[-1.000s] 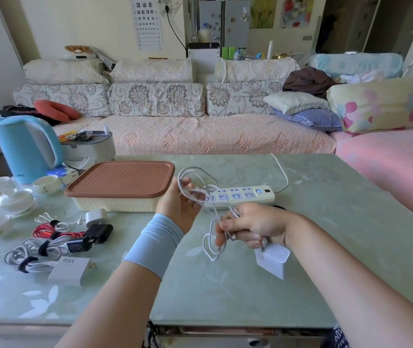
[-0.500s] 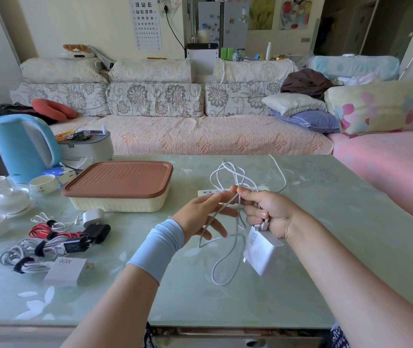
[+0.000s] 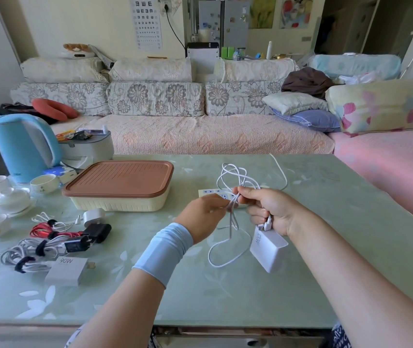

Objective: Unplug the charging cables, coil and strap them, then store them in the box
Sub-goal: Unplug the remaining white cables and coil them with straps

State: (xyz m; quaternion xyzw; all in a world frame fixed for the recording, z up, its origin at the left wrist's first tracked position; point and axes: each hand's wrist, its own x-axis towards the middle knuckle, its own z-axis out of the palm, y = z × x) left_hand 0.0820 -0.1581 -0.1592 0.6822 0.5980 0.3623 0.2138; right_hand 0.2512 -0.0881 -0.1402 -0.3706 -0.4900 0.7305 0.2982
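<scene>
- The right hand (image 3: 268,212) is clenching around the gathered strands of the white cable (image 3: 235,198), with the charger brick (image 3: 267,248) hanging just beneath it, above the desk (image 3: 225,297).
- The left hand (image 3: 204,217) is pinching the same strands, just left of the right.
- The bundle is running roughly upright, with loops above the hands and a slack loop sagging below them; that slack likely needs gathering next.
- The box (image 3: 115,204) is sitting lidded further left, nearer the left hand.

Bright, even daylight; pale sheen and faint soft shadows on the table (image 3: 338,222); beyond the table, wide-angle bowing, slight softness.
</scene>
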